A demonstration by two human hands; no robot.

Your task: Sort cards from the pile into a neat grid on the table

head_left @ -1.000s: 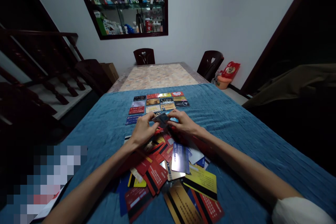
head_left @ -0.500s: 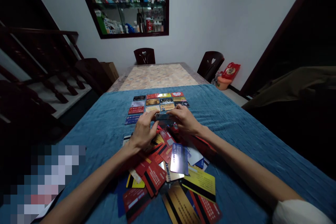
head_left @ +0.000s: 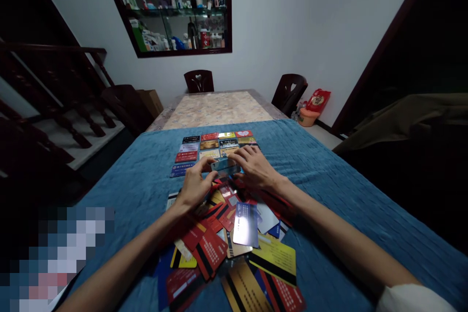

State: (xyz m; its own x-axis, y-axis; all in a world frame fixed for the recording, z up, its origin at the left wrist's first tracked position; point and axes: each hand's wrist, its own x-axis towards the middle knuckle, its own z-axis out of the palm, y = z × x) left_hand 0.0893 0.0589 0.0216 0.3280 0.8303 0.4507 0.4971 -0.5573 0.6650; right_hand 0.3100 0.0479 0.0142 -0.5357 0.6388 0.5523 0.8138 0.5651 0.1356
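Observation:
Between my two hands is a dark, bluish-grey plastic card (head_left: 225, 167), tilted and held by its short edges. My left hand (head_left: 197, 183) pinches its left end with thumb and fingers. At the other end my right hand (head_left: 256, 168) grips it, the fingers covering that edge. Just beyond are cards laid in rows, among them a blue card (head_left: 182, 170), a red card (head_left: 185, 156) and a card with a heart (head_left: 244, 133). Below my hands spreads a loose pile with a silvery-purple card (head_left: 245, 224), a yellow card (head_left: 274, 256) and a gold card (head_left: 245, 288).
A blue cloth (head_left: 325, 195) covers the near part of the table. Its far part shows a patterned top (head_left: 223, 107). Chairs (head_left: 288, 93) stand around it. A pixelated pale object (head_left: 69, 258) lies at the near left. A glass-shelved cabinet (head_left: 175, 9) is set in the wall.
The card in my hands was turned from steeply tilted, to nearly edge-on, to showing its broad face. My right hand's fingers have shifted over its right end. The view has moved slightly.

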